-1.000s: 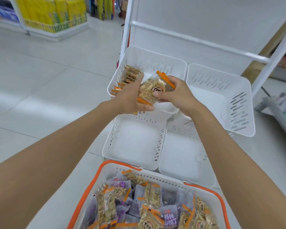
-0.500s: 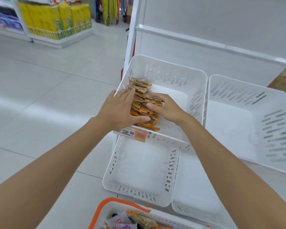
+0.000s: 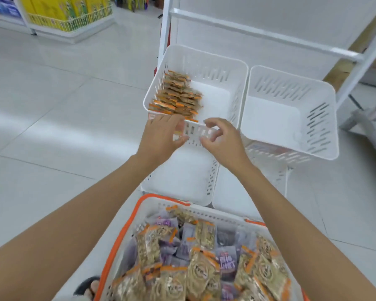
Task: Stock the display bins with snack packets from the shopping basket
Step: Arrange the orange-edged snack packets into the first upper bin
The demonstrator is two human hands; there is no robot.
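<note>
The rack (image 3: 269, 33) tilts its white bins toward the aisle, probably so stock faces a shopper. The basket (image 3: 117, 240) sits nearest, just below the bins, which keeps each reach short. It is heaped with tan and purple packets (image 3: 200, 272). The far left bin (image 3: 206, 59) holds a row (image 3: 176, 96) of tan packets stood on edge along its left wall, leaving room on the right. Both hands hover empty at that bin's near wall, the left hand (image 3: 163, 137) with fairly straight fingers and the right hand (image 3: 223, 140) loosely curled.
</note>
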